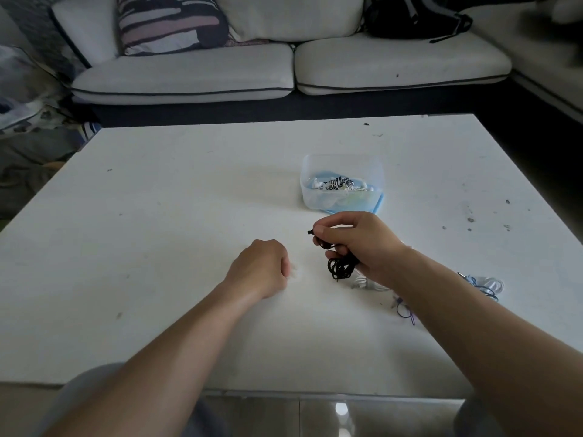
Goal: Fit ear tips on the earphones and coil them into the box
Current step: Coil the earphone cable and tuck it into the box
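**Black earphones in my right hand, just short of the box**

My right hand [362, 244] hangs just on the near side of the clear plastic box [307, 197], grasping the black earphones [340, 268]. Thumb and forefinger pinch one earbud [310, 232], and the lower fingers clutch the bundled cord, which dangles just above the surface [157, 216]. My left hand [258, 269] rests on the surface, nearer to me than the box and to its left. Its fingers are curled under, and I cannot tell whether they hold anything. The box stands on a blue lid [378, 205] and holds a tangle of white and striped earphones [337, 183]. Nearer than the box and to its right, beyond my right forearm, lie more earphones with white and blue cords [485, 283].
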`<state>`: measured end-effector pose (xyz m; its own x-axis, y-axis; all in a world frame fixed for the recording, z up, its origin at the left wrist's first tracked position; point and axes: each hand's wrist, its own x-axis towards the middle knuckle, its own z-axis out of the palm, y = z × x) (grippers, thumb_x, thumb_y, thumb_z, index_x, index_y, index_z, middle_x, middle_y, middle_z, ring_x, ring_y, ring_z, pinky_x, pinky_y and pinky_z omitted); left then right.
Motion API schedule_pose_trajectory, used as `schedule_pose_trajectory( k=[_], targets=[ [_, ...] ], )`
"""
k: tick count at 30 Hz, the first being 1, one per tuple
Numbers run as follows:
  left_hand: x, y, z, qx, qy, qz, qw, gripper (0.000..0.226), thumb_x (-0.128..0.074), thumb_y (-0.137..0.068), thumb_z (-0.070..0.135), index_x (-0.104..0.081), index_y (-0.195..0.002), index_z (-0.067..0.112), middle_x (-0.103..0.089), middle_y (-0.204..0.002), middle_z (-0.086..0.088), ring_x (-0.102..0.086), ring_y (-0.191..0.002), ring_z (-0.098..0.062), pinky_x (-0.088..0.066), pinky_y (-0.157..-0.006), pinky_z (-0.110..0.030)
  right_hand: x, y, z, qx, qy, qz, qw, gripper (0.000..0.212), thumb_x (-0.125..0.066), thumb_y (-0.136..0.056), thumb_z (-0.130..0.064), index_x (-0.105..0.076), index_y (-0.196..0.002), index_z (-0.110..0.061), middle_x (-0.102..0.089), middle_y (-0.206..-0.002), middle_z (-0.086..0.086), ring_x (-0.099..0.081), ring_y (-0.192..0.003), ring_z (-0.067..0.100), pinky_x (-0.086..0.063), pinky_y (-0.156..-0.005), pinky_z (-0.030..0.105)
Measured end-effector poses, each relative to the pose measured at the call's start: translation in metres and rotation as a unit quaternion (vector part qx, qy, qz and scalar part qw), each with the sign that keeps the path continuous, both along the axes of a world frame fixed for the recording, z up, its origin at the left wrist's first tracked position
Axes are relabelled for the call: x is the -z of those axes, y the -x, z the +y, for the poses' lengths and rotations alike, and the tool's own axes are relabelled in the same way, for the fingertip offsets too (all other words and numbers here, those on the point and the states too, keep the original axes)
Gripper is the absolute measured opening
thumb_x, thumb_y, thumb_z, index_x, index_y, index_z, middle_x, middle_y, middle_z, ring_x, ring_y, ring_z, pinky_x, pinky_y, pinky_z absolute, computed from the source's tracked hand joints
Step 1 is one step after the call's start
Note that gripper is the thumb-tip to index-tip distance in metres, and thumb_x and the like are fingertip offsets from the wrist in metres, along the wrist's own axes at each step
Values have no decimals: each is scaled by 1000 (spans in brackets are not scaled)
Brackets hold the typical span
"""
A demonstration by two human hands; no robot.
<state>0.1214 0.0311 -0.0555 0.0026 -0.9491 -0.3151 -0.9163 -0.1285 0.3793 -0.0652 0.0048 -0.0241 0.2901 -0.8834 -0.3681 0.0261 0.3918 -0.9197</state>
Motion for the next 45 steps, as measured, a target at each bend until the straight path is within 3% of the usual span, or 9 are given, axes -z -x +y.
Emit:
schedule_pose_trajectory(
  k=[4,7,10,12,16,20,24,40,45],
  targets=[
    [-16,-6,-4,-48,-12,81,995,13,-70,-70,11,-65,-75,22,-68,-79,6,-67,-58,-11,-47,-48,-21,0,1,-1,3,-3,-2,1000,5,-74,-87,-6,-72,-89,-2,-67,-77,13,-39,-45,10,-50,-59,21],
    [-31,-13,-8,-120,-19,206,971,13,-73,-72,6,-69,-80,16,-69,-72,2,-62,-53,-11,-50,-53,-23,-2,0,1,0,-8,-7,1000,4,-74,-86,-7,-73,-88,-3,-68,-79,13,-38,-46,10,-51,-60,22],
    [-47,-18,-7,-192,-56,445,873,16,-66,-81,-9,-69,-84,7,-69,-76,-10,-68,-66,-17,-58,-68,-24,-6,-3,3,1,2,-23,1000,3,-74,-86,-7,-72,-83,-6,-69,-83,13,-38,-46,10,-50,-60,22],
    [-55,-20,-7,-207,-64,539,814,20,-61,-85,-10,-71,-84,7,-69,-76,-7,-69,-70,-17,-58,-69,-21,-11,-6,6,-2,20,-47,999,5,-74,-87,-8,-71,-82,-8,-69,-83,13,-38,-46,9,-50,-59,22],
    [-67,-17,-4,-193,-80,645,735,23,-62,-80,-7,-75,-75,11,-70,-80,-6,-69,-71,-15,-58,-67,-19,-22,-8,10,-23,60,-94,993,9,-69,-89,-8,-71,-81,-11,-70,-81,9,-37,-45,8,-50,-61,22],
    [-71,-11,-2,-177,-86,689,698,15,-66,-70,1,-76,-75,12,-72,-82,-7,-70,-71,-13,-57,-63,-18,-28,-7,11,-14,83,-122,989,11,-63,-92,-4,-71,-86,-9,-72,-81,8,-39,-43,6,-51,-61,22],
    [-71,-8,-3,-173,-83,697,691,16,-66,-71,1,-76,-76,13,-73,-84,-11,-72,-71,-14,-57,-61,-17,-31,-6,11,-15,93,-124,988,10,-62,-92,-2,-70,-92,-7,-74,-82,8,-38,-42,6,-53,-61,22],
    [-70,-4,-2,-153,-56,674,720,21,-65,-69,-1,-78,-71,15,-74,-79,-8,-73,-72,-14,-57,-63,-17,-30,0,8,-27,139,-66,988,6,-68,-89,-3,-73,-88,-8,-70,-80,10,-41,-45,8,-52,-61,22],
    [-69,-4,-2,-151,-56,664,730,21,-64,-70,0,-79,-70,15,-75,-78,-8,-73,-71,-13,-56,-62,-16,-31,1,8,-36,145,-57,987,8,-68,-89,-2,-74,-87,-8,-67,-85,19,-42,-45,8,-52,-61,23]
  ],
)
